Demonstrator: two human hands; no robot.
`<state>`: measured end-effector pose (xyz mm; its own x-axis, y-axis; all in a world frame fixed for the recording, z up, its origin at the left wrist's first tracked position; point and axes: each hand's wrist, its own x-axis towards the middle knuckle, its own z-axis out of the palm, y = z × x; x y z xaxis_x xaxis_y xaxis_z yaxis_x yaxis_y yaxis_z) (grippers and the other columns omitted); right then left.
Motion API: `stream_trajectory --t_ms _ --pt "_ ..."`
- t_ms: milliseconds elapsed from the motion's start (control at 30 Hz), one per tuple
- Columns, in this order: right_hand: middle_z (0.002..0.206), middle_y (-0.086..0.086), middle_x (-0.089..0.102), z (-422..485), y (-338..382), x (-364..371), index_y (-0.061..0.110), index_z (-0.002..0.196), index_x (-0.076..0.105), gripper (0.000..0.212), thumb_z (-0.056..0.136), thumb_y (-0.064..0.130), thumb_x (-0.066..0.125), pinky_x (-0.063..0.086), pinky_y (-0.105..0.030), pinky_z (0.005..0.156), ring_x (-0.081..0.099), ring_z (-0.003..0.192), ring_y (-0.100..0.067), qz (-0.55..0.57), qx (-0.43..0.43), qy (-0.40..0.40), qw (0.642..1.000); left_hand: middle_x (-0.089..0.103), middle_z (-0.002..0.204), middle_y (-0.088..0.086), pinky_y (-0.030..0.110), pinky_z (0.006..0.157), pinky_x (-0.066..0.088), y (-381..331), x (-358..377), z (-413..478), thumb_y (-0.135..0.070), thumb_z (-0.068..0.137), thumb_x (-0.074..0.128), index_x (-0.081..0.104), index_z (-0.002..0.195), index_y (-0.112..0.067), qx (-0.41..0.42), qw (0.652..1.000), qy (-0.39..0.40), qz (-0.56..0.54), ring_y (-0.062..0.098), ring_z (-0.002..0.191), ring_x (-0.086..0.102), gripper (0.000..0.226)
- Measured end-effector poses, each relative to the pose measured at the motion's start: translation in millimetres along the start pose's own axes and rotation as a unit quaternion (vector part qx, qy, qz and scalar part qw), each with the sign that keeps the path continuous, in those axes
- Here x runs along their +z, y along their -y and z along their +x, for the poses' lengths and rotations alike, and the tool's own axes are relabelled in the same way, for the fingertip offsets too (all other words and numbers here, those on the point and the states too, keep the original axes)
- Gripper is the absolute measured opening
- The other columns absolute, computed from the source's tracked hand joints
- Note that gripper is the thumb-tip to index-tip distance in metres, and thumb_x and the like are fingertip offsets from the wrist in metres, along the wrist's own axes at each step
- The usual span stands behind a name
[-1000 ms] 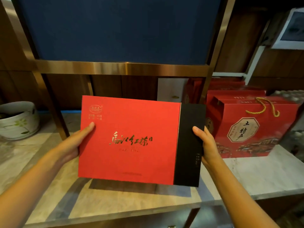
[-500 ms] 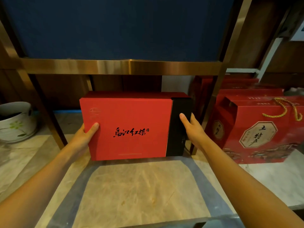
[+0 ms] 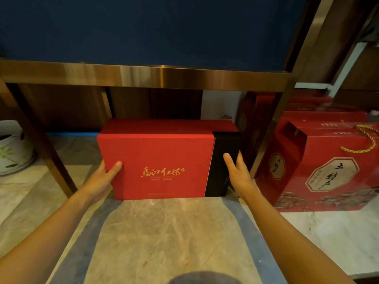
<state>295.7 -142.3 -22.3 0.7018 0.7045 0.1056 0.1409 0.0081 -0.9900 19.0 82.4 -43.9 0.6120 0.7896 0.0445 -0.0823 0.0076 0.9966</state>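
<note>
**Position.** The rectangular red cardboard gift box [image 3: 160, 160], with gold lettering and a black end section, stands upright on its long edge. It is on the veined beige marble shelf [image 3: 174, 232], under the horizontal brass rail [image 3: 143, 76]. Its lower edge appears to meet the stone, but contact cannot be confirmed. Red carrier cartons with a gold cord handle [image 3: 328, 171] stand to its right, apart from it. A white ceramic pot with a leaf print [image 3: 14, 148] sits well to the left.

**Hand state.** The left hand [image 3: 102, 179] grasps the box's left edge, with the thumb across the red front and the fingers hidden behind the side. The right hand [image 3: 239, 177] lies against the black end with thumb and fingers straight, bracing rather than clasping.

**Handling.** Judge the box stiff and fairly light (board walls, contents unknown). The matt faces should give fair friction.
- Take hold at the two short ends with palms opposed.
- Do not pull on the black section alone. It looks like an inner tray and may slide out of the red sleeve.
- Corners will likely dent if knocked against the slanted brass post [image 3: 272, 128].
</note>
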Motion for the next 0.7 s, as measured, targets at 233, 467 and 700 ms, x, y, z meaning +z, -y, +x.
stream_trajectory --t_ms 233,467,700 --pt "0.152 0.004 0.033 2.4 -10.8 1.7 0.032 0.146 0.021 0.091 0.069 0.075 0.047 0.032 -0.046 0.114 0.032 0.139 -0.016 -0.021 0.010 -0.015 1.000 0.059 0.117 -0.009 0.022 0.081 0.049 0.7 1.8 -0.7 -0.035 0.078 0.051 0.035 0.134 -0.026 0.010 1.000 0.004 0.009 0.001 0.099 0.064 0.060" --pt "0.151 0.000 0.035 4.9 -22.3 2.1 0.024 0.146 0.026 0.061 0.092 0.046 0.041 0.029 -0.043 0.116 0.032 0.139 -0.017 -0.028 -0.008 -0.034 0.999 0.057 0.125 -0.009 0.034 0.096 0.044 8.6 1.9 -8.6 -0.050 0.077 0.055 0.039 0.131 -0.035 0.012 0.998 -0.033 0.051 0.007 0.111 0.058 0.058" --pt "0.145 -0.010 0.045 -31.1 -74.0 -0.8 0.015 0.144 0.032 0.055 0.093 0.028 0.050 0.036 -0.040 0.109 0.041 0.134 -0.028 -0.156 0.066 0.006 0.985 0.046 0.141 0.005 0.030 0.098 0.038 47.9 11.7 -44.2 -0.028 0.095 0.040 0.027 0.144 -0.019 -0.014 0.971 -0.069 0.228 0.020 0.129 0.044 0.052"
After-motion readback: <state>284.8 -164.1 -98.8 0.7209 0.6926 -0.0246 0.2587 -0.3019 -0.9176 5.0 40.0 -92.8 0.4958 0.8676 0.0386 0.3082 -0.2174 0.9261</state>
